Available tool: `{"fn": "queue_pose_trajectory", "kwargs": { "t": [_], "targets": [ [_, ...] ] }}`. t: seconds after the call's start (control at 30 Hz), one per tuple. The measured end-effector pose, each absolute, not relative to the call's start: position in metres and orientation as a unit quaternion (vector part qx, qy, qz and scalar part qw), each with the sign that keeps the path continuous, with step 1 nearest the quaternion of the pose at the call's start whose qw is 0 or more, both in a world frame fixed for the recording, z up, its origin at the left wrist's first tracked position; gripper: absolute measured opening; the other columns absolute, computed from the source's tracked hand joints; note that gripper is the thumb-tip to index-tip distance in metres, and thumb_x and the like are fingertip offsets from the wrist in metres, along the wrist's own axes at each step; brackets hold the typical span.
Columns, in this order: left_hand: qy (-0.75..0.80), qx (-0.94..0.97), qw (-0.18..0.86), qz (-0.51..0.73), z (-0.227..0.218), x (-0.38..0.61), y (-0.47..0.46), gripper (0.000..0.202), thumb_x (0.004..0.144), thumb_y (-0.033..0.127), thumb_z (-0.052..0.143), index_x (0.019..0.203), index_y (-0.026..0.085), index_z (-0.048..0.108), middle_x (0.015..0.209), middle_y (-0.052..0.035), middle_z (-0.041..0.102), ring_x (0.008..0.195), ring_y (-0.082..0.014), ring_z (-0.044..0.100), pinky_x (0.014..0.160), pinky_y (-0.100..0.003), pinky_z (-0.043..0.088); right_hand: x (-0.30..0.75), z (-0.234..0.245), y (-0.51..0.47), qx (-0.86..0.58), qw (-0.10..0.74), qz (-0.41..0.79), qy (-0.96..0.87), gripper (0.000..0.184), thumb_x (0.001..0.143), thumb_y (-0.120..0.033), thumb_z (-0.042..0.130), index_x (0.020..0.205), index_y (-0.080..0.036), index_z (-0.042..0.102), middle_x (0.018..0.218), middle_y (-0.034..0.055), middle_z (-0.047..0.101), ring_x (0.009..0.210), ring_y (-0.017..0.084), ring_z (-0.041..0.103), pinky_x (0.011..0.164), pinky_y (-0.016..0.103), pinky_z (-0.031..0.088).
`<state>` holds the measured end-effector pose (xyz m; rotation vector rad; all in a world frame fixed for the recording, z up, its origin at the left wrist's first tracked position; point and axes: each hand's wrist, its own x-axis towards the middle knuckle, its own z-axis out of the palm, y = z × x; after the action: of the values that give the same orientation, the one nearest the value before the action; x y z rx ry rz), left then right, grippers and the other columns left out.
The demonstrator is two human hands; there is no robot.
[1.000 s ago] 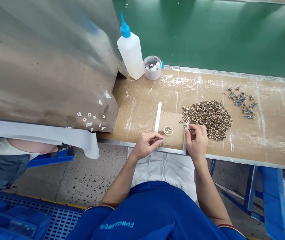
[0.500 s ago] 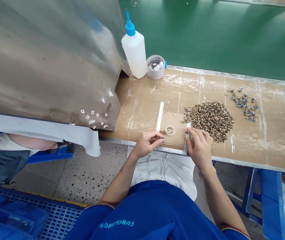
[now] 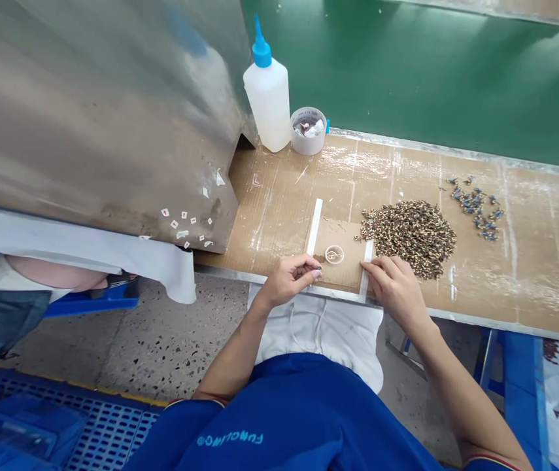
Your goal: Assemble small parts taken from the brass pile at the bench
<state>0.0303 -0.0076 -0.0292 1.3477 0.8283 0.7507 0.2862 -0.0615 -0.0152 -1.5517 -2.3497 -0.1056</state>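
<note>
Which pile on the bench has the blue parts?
The smaller scattered pile of blue parts at the far right; the big dense pile next to the right hand is mottled brown and cream.

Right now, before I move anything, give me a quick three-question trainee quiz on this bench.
1. Which is nearer the right hand: the speckled brown pile or the blue parts?
2. True or false: the clear ring lies between the two white strips.
3. What colour is the nozzle on the squeeze bottle?

Key: 1. the speckled brown pile; 2. true; 3. blue.
</note>
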Motion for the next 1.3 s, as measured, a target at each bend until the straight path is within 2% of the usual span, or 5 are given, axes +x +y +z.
{"fn": "queue_pose_trajectory", "kwargs": {
  "t": [0.17, 0.27, 0.67, 0.97, 1.3],
  "targets": [
    [0.366, 0.589, 0.641, 0.33, -0.031, 0.031, -0.008, 0.019, 0.085, 0.031, 0.068, 0.086, 0.012, 0.066, 0.074, -0.0053, 0.068, 0.065, -0.0123, 0.066, 0.058, -0.02, 0.053, 0.283, -0.02, -0.055, -0.547, 0.206, -0.045, -0.81, 0.021, 0.099, -0.014, 0.049, 0.099, -0.019, 0.069, 0.097, 0.0104, 0.066, 0.089, 0.023, 0.056, 0.079, 0.035, 0.049],
    [0.369, 0.59, 0.641, 0.324, -0.031, 0.031, -0.008, 0.02, 0.085, 0.032, 0.068, 0.086, 0.012, 0.066, 0.074, -0.0053, 0.068, 0.065, -0.0123, 0.065, 0.058, -0.02, 0.052, 0.281, -0.024, -0.049, -0.548, 0.19, -0.044, -0.814, 0.026, 0.099, -0.01, 0.043, 0.101, -0.018, 0.068, 0.103, 0.012, 0.066, 0.093, 0.024, 0.058, 0.082, 0.037, 0.05],
    [0.378, 0.581, 0.646, 0.32, -0.028, 0.031, -0.006, 0.023, 0.084, 0.035, 0.068, 0.085, 0.012, 0.066, 0.073, -0.0049, 0.067, 0.064, -0.0119, 0.064, 0.057, -0.02, 0.051, 0.252, -0.02, -0.03, -0.608, 0.144, -0.015, -0.781, 0.023, 0.098, -0.014, 0.046, 0.091, -0.02, 0.067, 0.088, 0.0102, 0.06, 0.084, 0.025, 0.054, 0.073, 0.035, 0.045],
    [0.379, 0.589, 0.638, 0.321, -0.031, 0.03, -0.009, 0.022, 0.085, 0.034, 0.068, 0.086, 0.012, 0.066, 0.074, -0.0055, 0.068, 0.065, -0.0129, 0.066, 0.058, -0.021, 0.051, 0.253, -0.011, -0.035, -0.605, 0.298, 0.096, -0.732, 0.019, 0.096, -0.017, 0.047, 0.094, -0.02, 0.065, 0.093, 0.0079, 0.066, 0.082, 0.021, 0.062, 0.076, 0.033, 0.051],
    [0.364, 0.64, 0.596, 0.321, -0.03, 0.031, -0.009, 0.018, 0.088, 0.03, 0.063, 0.087, 0.013, 0.066, 0.076, -0.0053, 0.067, 0.066, -0.0123, 0.062, 0.059, -0.022, 0.051, 0.245, -0.006, -0.083, -0.629, 0.457, 0.329, -0.535, 0.02, 0.093, -0.037, 0.061, 0.096, -0.022, 0.074, 0.079, 0.0039, 0.064, 0.069, 0.018, 0.06, 0.059, 0.029, 0.048]
  ]
}}
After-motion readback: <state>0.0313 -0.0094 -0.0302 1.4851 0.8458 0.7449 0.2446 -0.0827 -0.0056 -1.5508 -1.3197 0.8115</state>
